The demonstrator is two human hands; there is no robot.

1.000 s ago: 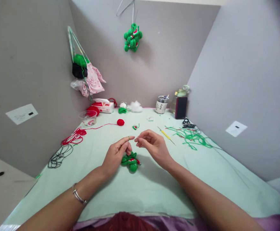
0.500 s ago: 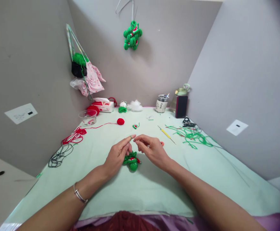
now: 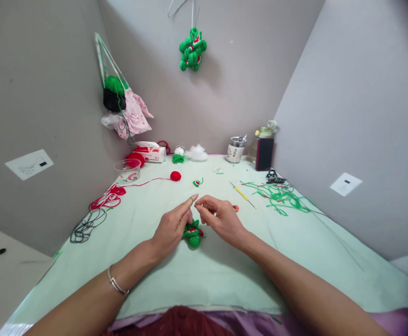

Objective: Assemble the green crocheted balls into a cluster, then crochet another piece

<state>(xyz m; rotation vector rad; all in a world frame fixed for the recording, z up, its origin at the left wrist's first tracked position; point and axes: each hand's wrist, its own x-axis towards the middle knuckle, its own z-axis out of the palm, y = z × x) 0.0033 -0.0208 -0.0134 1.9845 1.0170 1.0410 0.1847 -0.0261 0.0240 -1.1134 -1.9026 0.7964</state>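
My left hand (image 3: pixel 172 228) is closed with the index finger stretched forward, and a green yarn strand (image 3: pixel 192 199) loops round that finger near its tip. Close beside it, my right hand (image 3: pixel 221 216) pinches thumb and index finger together at the strand; the exact grip is too small to see. Beneath the hands, a green crocheted piece (image 3: pixel 193 240) with red and white parts rests on the cloth, partly covered by my left fingers. A small green, white and red crocheted bit (image 3: pixel 197 183) lies just beyond my fingertips.
A yellow-handled crochet hook (image 3: pixel 241 193) and an orange item (image 3: pixel 235 208) lie to the right, near green yarn scraps (image 3: pixel 288 199). Leftward are a red yarn ball (image 3: pixel 175 176), dark cord (image 3: pixel 88 226) and a clear tub (image 3: pixel 127 171). A phone (image 3: pixel 264 154) leans at the back.
My left hand has shifted very slightly, and the green strand shows more clearly round its index finger. My right hand stays pinched close by. The crocheted piece lies in nearly the same place.
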